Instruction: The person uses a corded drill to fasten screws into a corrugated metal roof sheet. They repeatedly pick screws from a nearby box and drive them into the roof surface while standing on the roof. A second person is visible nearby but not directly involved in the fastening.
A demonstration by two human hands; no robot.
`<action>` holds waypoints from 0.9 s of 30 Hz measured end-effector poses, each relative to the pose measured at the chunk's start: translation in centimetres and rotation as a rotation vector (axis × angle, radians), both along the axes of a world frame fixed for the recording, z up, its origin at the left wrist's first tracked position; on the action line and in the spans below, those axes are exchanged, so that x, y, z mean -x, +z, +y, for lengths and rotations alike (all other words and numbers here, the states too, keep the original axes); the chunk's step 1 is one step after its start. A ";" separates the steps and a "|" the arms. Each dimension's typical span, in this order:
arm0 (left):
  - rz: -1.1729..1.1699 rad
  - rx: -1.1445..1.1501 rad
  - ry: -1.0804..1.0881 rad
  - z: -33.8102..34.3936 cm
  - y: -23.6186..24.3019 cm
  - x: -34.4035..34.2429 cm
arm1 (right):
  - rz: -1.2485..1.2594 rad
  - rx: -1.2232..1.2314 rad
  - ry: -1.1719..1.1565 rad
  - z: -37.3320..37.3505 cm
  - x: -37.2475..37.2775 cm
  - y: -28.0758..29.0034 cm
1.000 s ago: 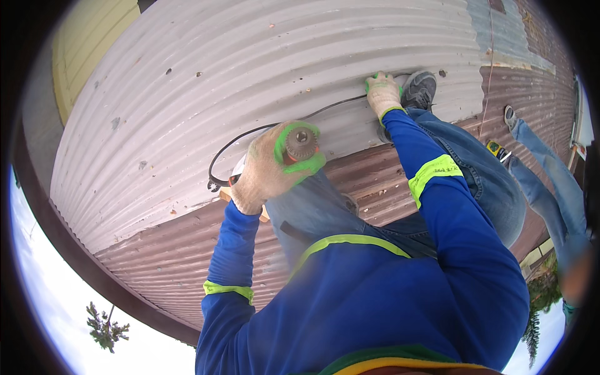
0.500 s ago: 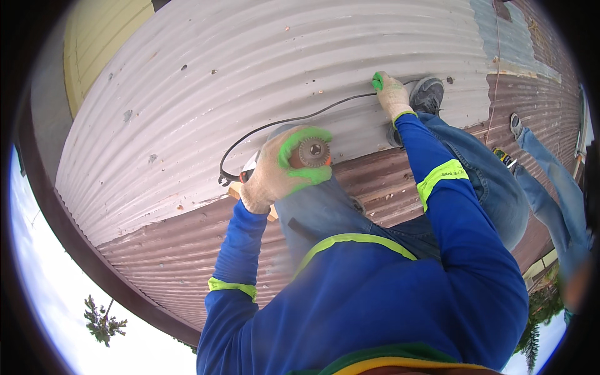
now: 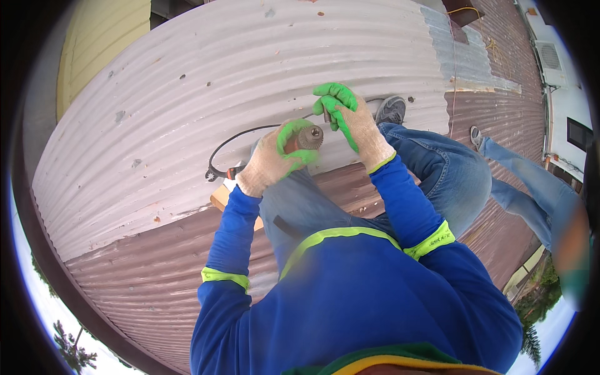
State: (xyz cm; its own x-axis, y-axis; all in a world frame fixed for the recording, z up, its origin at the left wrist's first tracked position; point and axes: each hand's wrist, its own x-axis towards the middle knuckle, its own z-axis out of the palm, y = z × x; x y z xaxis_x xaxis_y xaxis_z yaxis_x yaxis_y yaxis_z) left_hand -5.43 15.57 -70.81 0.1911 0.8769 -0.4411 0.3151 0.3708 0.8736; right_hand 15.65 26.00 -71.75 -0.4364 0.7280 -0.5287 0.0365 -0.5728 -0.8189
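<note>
My gloved left hand [image 3: 265, 164] is wrapped round the front of a corded drill, whose toothed metal chuck [image 3: 310, 137] points up and to the right. Most of the drill body is hidden behind the glove. Close by on the right, my gloved right hand [image 3: 357, 122] pinches a short grey metal cylinder [image 3: 327, 116], perhaps a socket bit; its far end is covered by fingers. A black cord [image 3: 232, 140] curves from beside the drill, behind both hands, toward my shoe. What looks like a chuck key [image 3: 212, 174] hangs at the cord's left bend.
I am on a corrugated metal roof, pale sheets [image 3: 156, 125] above and brown ones [image 3: 144, 256] below. A wooden piece [image 3: 220, 197] lies under my left wrist. Another person's jean-clad legs [image 3: 519, 169] are at the right. The roof edge [image 3: 44, 250] curves along the left.
My right hand has come left from beside my shoe to near the chuck, and the small metal cylinder now shows in its fingers. My left hand still grips the drill, shifted slightly left in view.
</note>
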 end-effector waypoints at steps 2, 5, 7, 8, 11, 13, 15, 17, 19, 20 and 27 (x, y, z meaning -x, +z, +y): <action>-0.017 -0.059 0.010 -0.3 -1.3 0.6 | 0.044 -0.046 -0.009 -3.1 -0.3 0.5; -0.187 -0.146 0.085 -0.8 -2.2 0.7 | 0.072 -0.096 0.003 -5.6 -0.8 0.8; -0.279 -0.203 0.132 -1.3 -2.0 0.1 | 0.068 -0.163 0.032 -6.1 -0.9 1.1; -0.290 -0.232 0.147 -1.7 -1.6 -0.4 | 0.082 -0.120 0.013 -6.5 -0.6 1.1; -0.108 -0.222 0.128 -2.5 -0.4 -1.0 | 0.258 -0.017 -0.083 -7.1 -0.2 1.2; -0.097 -0.183 0.138 -2.7 0.2 -0.9 | 0.418 0.148 -0.185 -7.5 -0.4 1.2; -0.235 -0.121 0.195 -2.2 0.4 -0.5 | 0.518 0.124 -0.224 -7.8 -1.1 1.3; -0.372 -0.156 0.167 -2.2 0.3 -0.4 | 0.508 0.120 -0.256 -7.8 -1.3 1.4; -0.290 -0.201 0.136 -2.4 0.1 -1.0 | 0.492 0.067 -0.233 -7.8 -1.6 1.6; -0.155 -0.247 0.119 -2.8 0.1 -1.6 | 0.428 0.076 -0.223 -7.6 -1.7 1.8; -0.049 -0.138 0.098 -2.2 0.1 -1.7 | 0.185 -0.155 -0.130 -6.2 -2.2 3.5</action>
